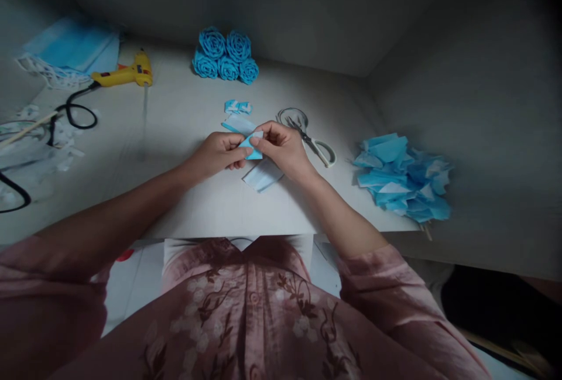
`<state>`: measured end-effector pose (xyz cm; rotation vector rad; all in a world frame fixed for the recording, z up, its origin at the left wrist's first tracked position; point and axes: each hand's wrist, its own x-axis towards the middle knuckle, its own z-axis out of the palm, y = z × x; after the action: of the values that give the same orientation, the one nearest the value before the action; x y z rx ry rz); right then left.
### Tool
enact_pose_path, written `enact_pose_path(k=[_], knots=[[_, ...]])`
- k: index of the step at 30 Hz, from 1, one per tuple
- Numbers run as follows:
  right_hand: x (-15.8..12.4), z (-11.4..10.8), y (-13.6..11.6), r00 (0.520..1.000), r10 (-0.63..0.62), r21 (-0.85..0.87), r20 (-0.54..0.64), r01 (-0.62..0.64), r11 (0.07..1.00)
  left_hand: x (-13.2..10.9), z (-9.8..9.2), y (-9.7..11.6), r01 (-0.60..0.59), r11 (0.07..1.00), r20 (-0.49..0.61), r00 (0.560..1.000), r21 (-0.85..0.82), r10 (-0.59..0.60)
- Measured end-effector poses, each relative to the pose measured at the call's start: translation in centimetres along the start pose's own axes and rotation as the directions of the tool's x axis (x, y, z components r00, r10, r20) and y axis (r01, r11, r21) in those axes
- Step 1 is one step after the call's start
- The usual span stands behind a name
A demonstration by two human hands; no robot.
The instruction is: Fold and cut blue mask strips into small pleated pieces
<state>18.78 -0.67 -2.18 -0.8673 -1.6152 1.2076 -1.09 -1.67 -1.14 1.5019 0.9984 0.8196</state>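
A small folded piece of blue-and-white mask fabric (253, 149) is pinched between both hands above the table. My left hand (219, 150) is closed on its left side, thumb on top. My right hand (281, 144) grips its upper right edge between thumb and fingers. Just behind the hands lies a pale fabric strip (239, 123) with a blue edge. Another pale strip (263, 176) lies in front of them, partly under my right hand. Beyond are small folded blue-and-white pieces (238, 106). Scissors (309, 137) with pale handles rest right of my right hand.
Several rolled blue fabric roses (228, 55) stand at the back. A yellow glue gun (125, 74) and a stack of blue masks (72, 46) are at back left, with white scraps (48, 157) nearer. A blue fabric bunch (401, 178) with sticks lies right. The table's front edge (281, 235) is near my body.
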Motion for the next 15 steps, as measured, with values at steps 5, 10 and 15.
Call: enact_pose_path(k=[5, 10, 15], knots=[[-0.3, -0.2, -0.4, 0.982, -0.188, -0.236, -0.022, 0.177, 0.955, -0.1, 0.0, 0.4, -0.009, 1.000, -0.001, 1.000, 0.001, 0.009], [-0.5, -1.1, -1.2, 0.881, -0.462, -0.538, 0.099, 0.438, 0.720, -0.3, 0.1, 0.7, -0.012, 0.998, 0.016, 1.000, -0.062, 0.013], [-0.2, -1.8, -0.5, 0.820, -0.534, -0.592, 0.207, 0.540, 0.599, -0.3, -0.1, 0.4, -0.014, 0.991, 0.007, 1.000, -0.137, 0.015]])
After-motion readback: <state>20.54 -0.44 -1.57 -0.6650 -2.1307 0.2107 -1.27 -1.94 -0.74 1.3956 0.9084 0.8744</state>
